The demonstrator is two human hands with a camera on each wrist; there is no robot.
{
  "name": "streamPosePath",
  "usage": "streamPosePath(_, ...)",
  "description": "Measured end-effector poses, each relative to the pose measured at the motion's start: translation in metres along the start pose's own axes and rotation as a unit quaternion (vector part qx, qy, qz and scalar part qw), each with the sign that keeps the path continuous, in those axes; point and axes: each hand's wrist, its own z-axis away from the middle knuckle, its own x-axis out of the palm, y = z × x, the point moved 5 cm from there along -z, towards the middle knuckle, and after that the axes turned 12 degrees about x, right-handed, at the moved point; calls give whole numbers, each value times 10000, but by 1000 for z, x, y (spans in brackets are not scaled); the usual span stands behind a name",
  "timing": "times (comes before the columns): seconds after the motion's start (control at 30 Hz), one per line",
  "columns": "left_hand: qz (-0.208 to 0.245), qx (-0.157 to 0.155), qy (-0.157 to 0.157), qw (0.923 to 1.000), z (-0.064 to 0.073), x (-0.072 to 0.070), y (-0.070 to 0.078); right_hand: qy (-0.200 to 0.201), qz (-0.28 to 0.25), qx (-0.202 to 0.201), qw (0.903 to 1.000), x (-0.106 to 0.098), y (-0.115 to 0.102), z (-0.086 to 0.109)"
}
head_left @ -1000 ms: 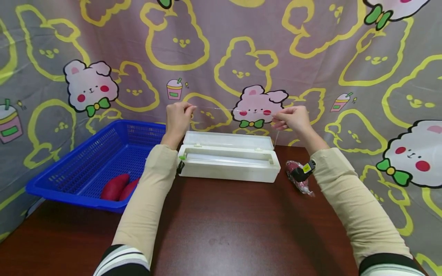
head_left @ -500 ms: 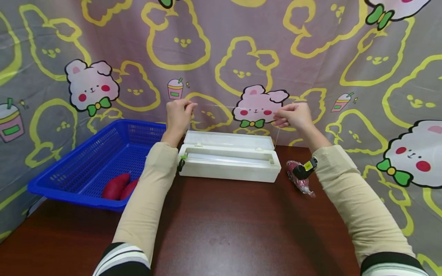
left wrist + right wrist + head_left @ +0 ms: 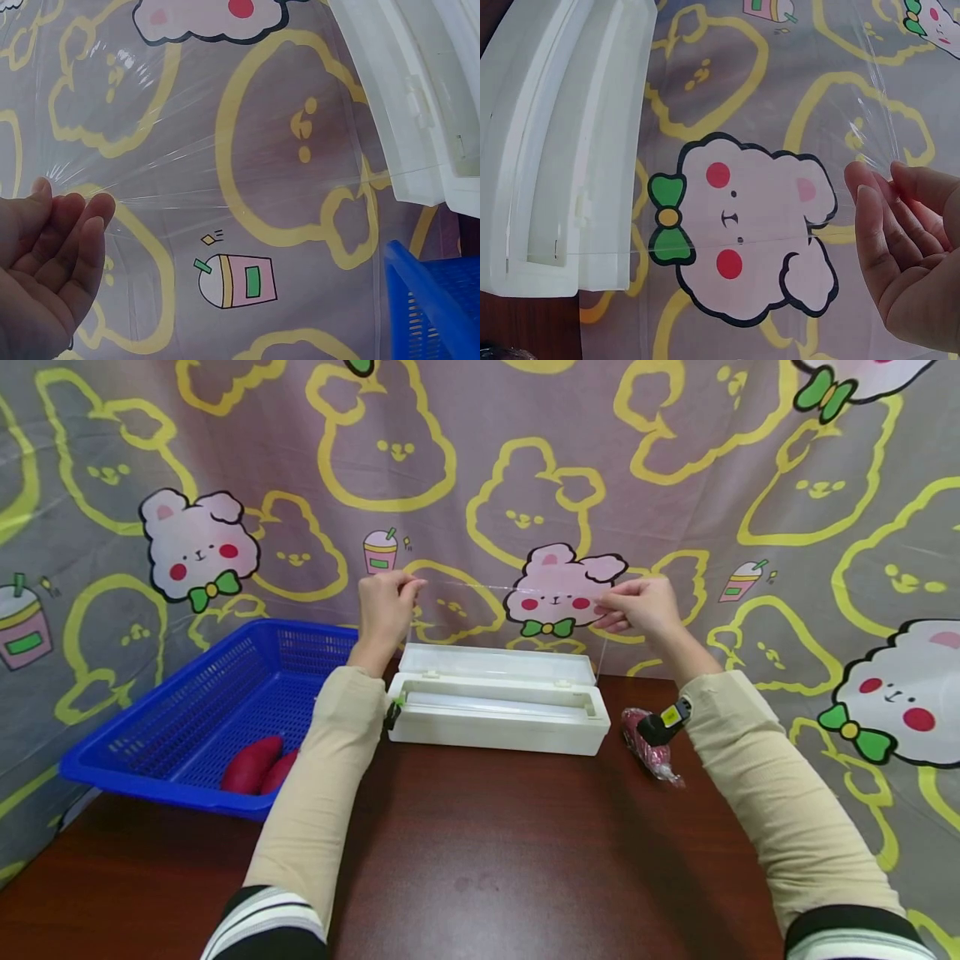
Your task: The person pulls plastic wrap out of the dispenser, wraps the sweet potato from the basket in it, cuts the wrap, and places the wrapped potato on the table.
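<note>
A clear sheet of plastic wrap (image 3: 187, 150) stretches between both raised hands, creased toward the fingertips, its lower part running down to the white dispenser box. My left hand (image 3: 384, 610) pinches one corner between thumb and fingers, above the box's left end. The opposite corner is pinched by my right hand (image 3: 643, 610), above the right end. The white wrap box (image 3: 495, 737) stands on the table with its lid (image 3: 495, 667) tipped back and a roll (image 3: 495, 706) inside. In the right wrist view the sheet fans out from the pinching fingertips (image 3: 862, 176).
Left of the box is a blue basket (image 3: 172, 795) holding red sweet potato-like pieces (image 3: 253, 766). To its right lies a red item in clear wrap (image 3: 647, 747), partly behind the wrist camera. A patterned curtain (image 3: 465, 435) hangs close behind the dark wooden table (image 3: 480, 843).
Both hands have risen slightly, still pinching the wrap, and the right hand has shifted a little to the right. Box, basket and wrapped item stay in place.
</note>
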Motion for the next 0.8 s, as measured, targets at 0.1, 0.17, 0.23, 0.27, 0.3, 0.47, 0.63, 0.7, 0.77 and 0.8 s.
streamPosePath(0.1,13,51,35,10000,-1,-2,1,-10,10,5,10000,0,-1,0)
streamPosePath(0.17,1,82,48,10000,-1,-2,1,-9,24,24,10000,0,-2,0)
streamPosePath(0.23,-11,94,36,9999,-1,-3,2,14,65,31,10000,-1,-2,0)
streamPosePath(0.27,-11,93,25,10000,-1,-3,2,16,83,23,10000,-1,-2,0)
streamPosePath(0.3,-16,95,10,10000,-2,-3,3,23,94,24,10000,-1,-3,0)
streamPosePath(0.47,30,78,2,10000,-3,-4,4,-2,105,21,9999,-3,-5,2)
streamPosePath(0.63,16,168,34,9999,-5,-5,3,-38,37,24,10000,-2,-8,4)
streamPosePath(0.7,-26,241,44,9997,-6,-6,4,-41,40,26,10000,-2,-10,4)
streamPosePath(0.77,-64,282,31,9996,-6,-7,4,-36,56,44,10000,-2,-10,5)
streamPosePath(0.8,-75,296,23,9995,-6,-7,4,-40,50,38,10000,-2,-11,5)
